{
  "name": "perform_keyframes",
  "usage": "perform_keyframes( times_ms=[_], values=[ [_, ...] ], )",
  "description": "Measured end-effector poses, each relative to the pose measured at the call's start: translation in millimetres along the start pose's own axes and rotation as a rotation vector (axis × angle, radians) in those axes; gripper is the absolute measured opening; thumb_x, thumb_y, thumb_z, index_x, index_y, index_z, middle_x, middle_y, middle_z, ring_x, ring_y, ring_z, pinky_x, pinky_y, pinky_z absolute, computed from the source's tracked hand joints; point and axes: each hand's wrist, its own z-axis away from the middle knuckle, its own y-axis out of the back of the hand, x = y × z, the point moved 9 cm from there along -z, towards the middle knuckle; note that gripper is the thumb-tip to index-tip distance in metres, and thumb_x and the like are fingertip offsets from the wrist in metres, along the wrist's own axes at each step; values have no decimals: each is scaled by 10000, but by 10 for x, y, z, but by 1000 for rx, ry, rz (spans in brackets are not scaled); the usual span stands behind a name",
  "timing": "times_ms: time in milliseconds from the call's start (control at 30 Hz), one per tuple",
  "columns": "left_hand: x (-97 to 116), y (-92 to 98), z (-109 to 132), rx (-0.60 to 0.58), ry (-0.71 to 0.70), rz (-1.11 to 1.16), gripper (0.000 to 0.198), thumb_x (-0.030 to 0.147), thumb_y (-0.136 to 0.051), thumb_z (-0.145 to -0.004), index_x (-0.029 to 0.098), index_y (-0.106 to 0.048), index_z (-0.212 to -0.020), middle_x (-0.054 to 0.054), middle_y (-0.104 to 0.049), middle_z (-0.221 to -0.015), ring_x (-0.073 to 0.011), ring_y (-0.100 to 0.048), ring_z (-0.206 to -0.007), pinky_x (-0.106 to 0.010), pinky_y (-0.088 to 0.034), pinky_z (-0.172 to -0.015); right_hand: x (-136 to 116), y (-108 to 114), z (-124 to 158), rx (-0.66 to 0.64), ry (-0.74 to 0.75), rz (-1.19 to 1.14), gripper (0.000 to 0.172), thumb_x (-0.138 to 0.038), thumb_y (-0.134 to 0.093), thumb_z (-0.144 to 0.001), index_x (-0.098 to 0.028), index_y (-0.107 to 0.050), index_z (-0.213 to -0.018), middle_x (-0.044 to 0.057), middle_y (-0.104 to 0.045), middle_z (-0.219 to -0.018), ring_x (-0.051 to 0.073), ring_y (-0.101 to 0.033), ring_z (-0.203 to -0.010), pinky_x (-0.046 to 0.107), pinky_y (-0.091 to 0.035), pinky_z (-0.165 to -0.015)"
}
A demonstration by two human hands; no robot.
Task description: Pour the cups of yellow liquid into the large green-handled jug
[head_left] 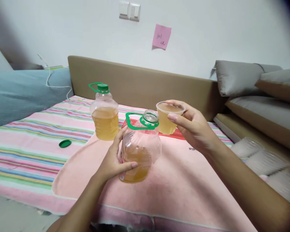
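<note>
My left hand [120, 158] is wrapped round the lower body of a clear plastic bottle [145, 141], which tilts slightly to the right. It has an uncapped mouth, a green carry handle and amber liquid in its lower part. In my right hand [188, 122] is a clear plastic cup [168, 120] of pale yellow liquid, held by the rim and side just right of the bottle's mouth. Behind and to the left stands a second bottle [105, 119], capped in green and partly filled with amber liquid. A loose green cap [65, 143] lies on the striped cloth.
A pink mat [178, 180] covers part of the striped cloth [26, 151]. Stacks of clear plastic cups [265, 161] lie at the right, beneath grey cushions [268, 106]. A brown headboard [135, 83] runs along the back, and a white cable [48, 79] trails at the left.
</note>
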Motion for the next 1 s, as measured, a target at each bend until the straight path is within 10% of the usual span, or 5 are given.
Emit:
perform_keyframes(
  times_ms=[1000],
  values=[
    [51,-11,-13,-6,-12,-4,1285,778,-919,-731,317,-303,-1760,-207,-405,-1773,-529,-352,-1671,-723,-298,-1357,-204,-12,-42,-65,51,81,522,-410,-1012,-778,-305,-805,-1245,33,-815,-1296,276,-768,-1234,455,-654,-1050]
  ],
)
